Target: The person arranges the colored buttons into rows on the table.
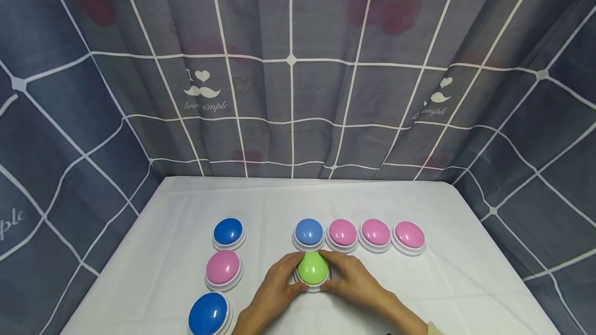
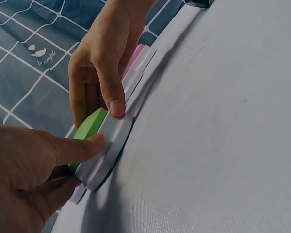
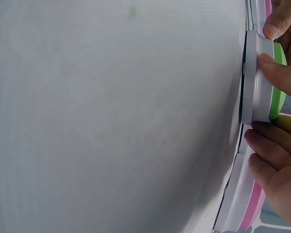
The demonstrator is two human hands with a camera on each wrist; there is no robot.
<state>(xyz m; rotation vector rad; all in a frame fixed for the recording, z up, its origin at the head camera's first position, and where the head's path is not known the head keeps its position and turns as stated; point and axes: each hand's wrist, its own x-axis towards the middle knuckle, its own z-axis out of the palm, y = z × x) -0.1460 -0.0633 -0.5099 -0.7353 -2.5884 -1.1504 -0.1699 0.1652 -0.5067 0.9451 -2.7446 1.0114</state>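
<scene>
A round green push button [image 1: 313, 269] with a white base lies between my two hands near the front middle of the white table. From its left side my left hand [image 1: 277, 284] grips the base, thumb at the near edge and fingers at the far edge. My right hand [image 1: 352, 279] holds the opposite side in the same way. In the left wrist view, both thumbs press on the white rim below the green dome [image 2: 89, 124]. Directly behind the green button sits a light blue button [image 1: 309, 232], close to my fingertips.
Three pink buttons [image 1: 342, 232] continue the row to the right of the light blue one. At the left, a column holds a dark blue button [image 1: 228, 231], a pink button [image 1: 223, 268] and another dark blue button [image 1: 208, 314]. Grey checked curtains [image 1: 261, 92] surround the table [image 1: 447, 252].
</scene>
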